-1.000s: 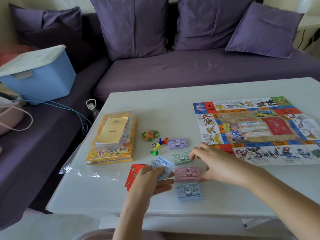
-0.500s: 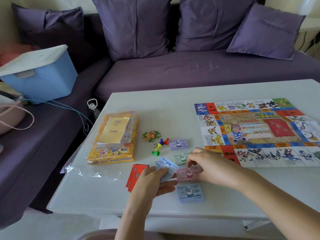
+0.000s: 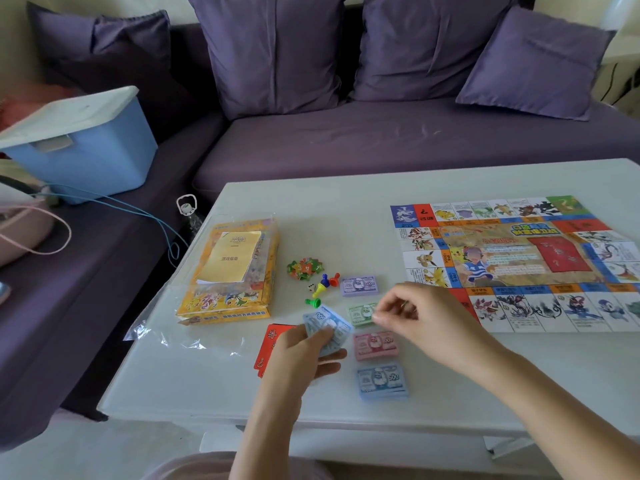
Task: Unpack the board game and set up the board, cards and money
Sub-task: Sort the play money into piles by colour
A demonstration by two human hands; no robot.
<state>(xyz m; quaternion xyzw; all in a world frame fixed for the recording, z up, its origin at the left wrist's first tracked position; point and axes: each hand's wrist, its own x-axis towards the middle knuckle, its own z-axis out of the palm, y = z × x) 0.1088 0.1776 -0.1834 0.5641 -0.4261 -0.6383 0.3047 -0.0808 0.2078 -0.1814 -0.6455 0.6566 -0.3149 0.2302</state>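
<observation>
Change: your right hand point(image 3: 426, 317) has come off the pink stack point(image 3: 375, 345), where it lay half a second ago, and now hangs over the green stack point(image 3: 359, 314); the pink stack is uncovered and squared, so that pile looks finished and the next note is probably due.

Right hand: fingers curled, thumb and forefinger close together above the green stack's near edge; whether a note is pinched there, I cannot tell.

Left hand point(image 3: 301, 355): thumb and fingers curled round a small fan of blue notes point(image 3: 325, 325), held just above the table point(image 3: 346, 209); red cards point(image 3: 267, 344) lie partly under it.

Money: four sorted piles in a loose column in front of you; purple stack point(image 3: 358, 285) farthest, then green, pink, and blue stack point(image 3: 381, 381) nearest; all flat, edges fairly even; the notes you hold match the blue pile's colour.

Board point(image 3: 519, 265): unfolded flat at your right, well apart from the piles.

Sundries: pawns point(image 3: 323, 285) and tokens point(image 3: 303, 268) just beyond the piles; box point(image 3: 232, 299) at the left in clear wrap.

Outstanding, by my reckoning: the held notes to sort; the red cards not yet on the board.
</observation>
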